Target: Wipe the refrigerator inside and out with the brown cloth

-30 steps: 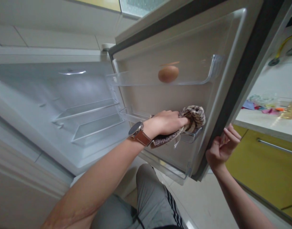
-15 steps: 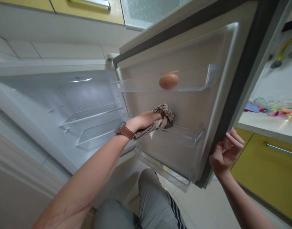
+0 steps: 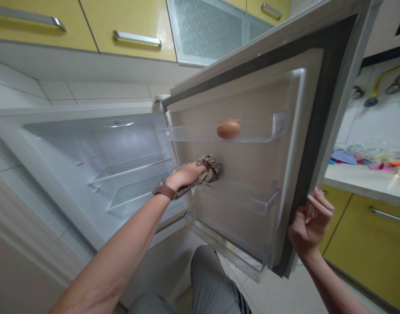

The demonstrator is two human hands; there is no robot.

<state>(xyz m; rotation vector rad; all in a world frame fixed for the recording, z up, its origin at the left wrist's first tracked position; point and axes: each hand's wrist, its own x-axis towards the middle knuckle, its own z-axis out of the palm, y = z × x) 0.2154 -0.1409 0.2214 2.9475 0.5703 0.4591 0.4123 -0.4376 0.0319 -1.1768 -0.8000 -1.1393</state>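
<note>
My left hand (image 3: 187,173), with a brown-strapped watch at the wrist, grips a bunched patterned cloth (image 3: 210,169). The cloth presses against the inner panel of the open fridge door (image 3: 249,161), just above the clear middle door shelf (image 3: 239,196). At the door's outer edge, my right hand (image 3: 311,222) holds on with its fingers curled round the rim. A brown egg (image 3: 228,129) rests in the clear upper door shelf (image 3: 265,128), above the cloth.
The lit fridge interior (image 3: 134,144) with glass shelves (image 3: 137,168) stands open at left. Yellow cabinets (image 3: 131,26) hang above. To the right, a white counter (image 3: 360,179) bears colourful items (image 3: 347,158). My knees sit below the door's bottom shelf (image 3: 226,253).
My left hand has slid the cloth left along the door panel, towards the hinge side. My right hand keeps its hold on the door edge. The view has tilted up slightly.
</note>
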